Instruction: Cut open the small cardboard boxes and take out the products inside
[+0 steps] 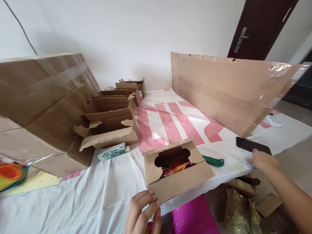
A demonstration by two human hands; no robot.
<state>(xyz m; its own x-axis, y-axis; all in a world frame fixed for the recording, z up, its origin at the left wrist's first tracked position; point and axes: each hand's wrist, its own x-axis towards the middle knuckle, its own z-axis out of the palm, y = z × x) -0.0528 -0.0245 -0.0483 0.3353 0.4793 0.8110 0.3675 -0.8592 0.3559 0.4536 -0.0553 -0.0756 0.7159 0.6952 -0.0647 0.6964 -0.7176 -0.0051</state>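
Note:
A small open cardboard box (181, 187) stands at the near edge of the cloth-covered table, with a shiny red and dark packet (176, 167) inside. My left hand (143, 217) is at the box's near left corner, its fingers bent and apart, fingertips at or against the cardboard. Off to the right, my right hand (263, 160) reaches to a black phone (251, 145) lying on the table, fingers curled at its near edge. Beside those fingers is a small blue-and-white item (249, 163) too small to name. Between box and phone lies a green strap-like object (214, 160).
Several open cardboard boxes (110, 136) line the left, beside a big taped carton (49, 103). A green-white small box (112, 151) lies before them. A cardboard panel (232, 89) stands at right. Yellow-orange item (6, 174) at far left; cardboard scraps (271, 207) below the table edge.

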